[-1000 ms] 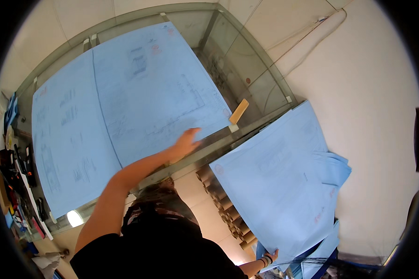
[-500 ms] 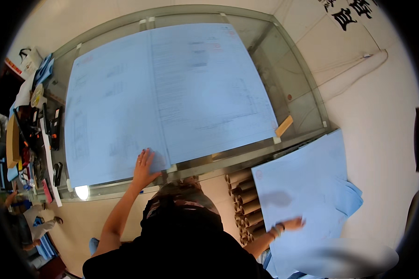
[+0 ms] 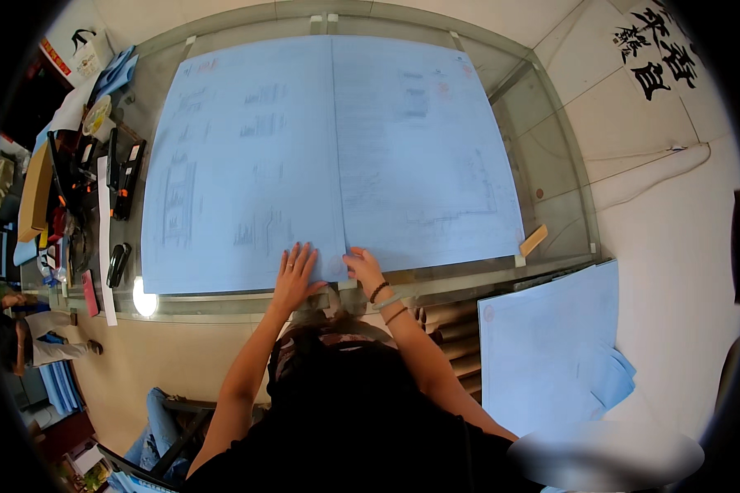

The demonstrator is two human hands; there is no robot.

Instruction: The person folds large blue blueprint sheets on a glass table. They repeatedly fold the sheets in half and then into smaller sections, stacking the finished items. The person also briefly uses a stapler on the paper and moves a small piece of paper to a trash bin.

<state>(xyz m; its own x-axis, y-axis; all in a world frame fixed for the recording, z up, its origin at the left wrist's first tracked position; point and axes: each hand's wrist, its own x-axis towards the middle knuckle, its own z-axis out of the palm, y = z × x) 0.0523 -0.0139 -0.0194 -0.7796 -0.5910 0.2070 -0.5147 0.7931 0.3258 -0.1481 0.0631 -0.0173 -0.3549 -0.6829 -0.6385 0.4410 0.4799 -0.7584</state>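
A large blue drawing sheet (image 3: 222,181) with faint line drawings lies on the glass-topped table (image 3: 551,164), and a vertical line or edge divides it into a left and a right half. My left hand (image 3: 296,278) rests flat on the left half by the near edge, fingers spread. Just right of it, my right hand (image 3: 364,269) is at the near edge beside the dividing line. Its thumb and fingers are closed on the paper there, the fingertips partly hidden. Bracelets circle the right wrist.
A wooden block (image 3: 534,240) sits at the table's right corner. More blue sheets (image 3: 543,337) lie lower right, beside brown cardboard tubes (image 3: 460,345). Staplers (image 3: 128,181), a pink phone (image 3: 89,292) and a cardboard box (image 3: 35,193) crowd the left. Another person (image 3: 53,337) is at far left.
My right hand has moved from over the sheets at lower right to the near edge of the sheet on the table. My left hand stays flat on the paper; the view has shifted.
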